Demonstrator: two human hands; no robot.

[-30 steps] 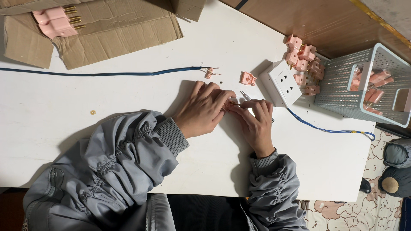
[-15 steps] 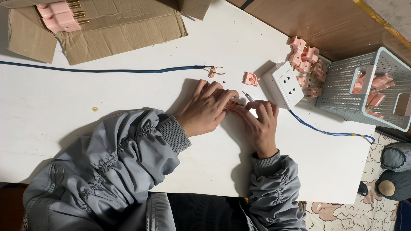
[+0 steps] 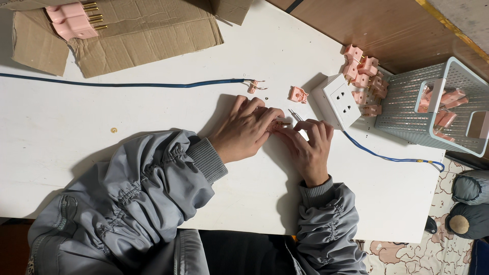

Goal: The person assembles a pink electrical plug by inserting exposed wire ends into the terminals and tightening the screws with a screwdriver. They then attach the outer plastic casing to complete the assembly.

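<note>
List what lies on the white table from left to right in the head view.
Cardboard box → left hand → loose pink plug → right hand → white socket block → pile of pink plugs → grey basket.

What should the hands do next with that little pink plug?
Probably keep the left hand pinning the pink plug on the white table while the right hand works it, since both hands pinch it together.
</note>
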